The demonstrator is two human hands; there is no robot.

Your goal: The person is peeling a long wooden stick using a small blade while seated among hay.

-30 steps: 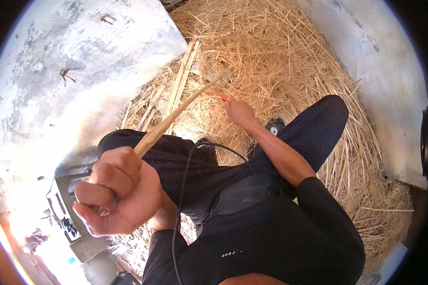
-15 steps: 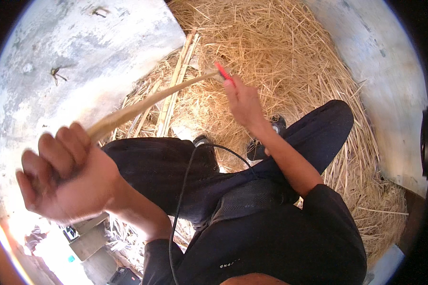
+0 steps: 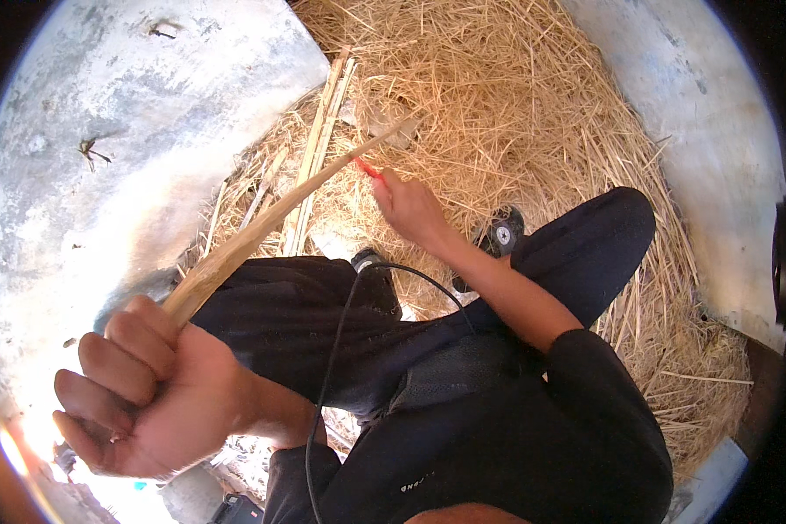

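My left hand [image 3: 170, 393] is closed around the thick end of a long pale wooden strip [image 3: 266, 225], possibly split bamboo. The strip slants up to the right and narrows toward its far tip. Closed on a small red tool [image 3: 368, 168], my right hand [image 3: 412, 210] is beyond my knees. The tool resembles a utility knife, though its blade cannot be made out. Its upper end meets or overlaps the strip, well short of the strip's tip.
Loose straw and shavings [image 3: 515, 105] cover the ground ahead. Several long thin strips [image 3: 323, 131] lie at left of centre. Pale walls or slabs [image 3: 131, 157] stand on both sides. A black cable [image 3: 341, 341] loops over my lap, above my dark-trousered legs [image 3: 585, 249].
My right hand with the red tool has come nearer and left, from around the strip's tip to partway down it. My left hand has shifted slightly right and nearer.
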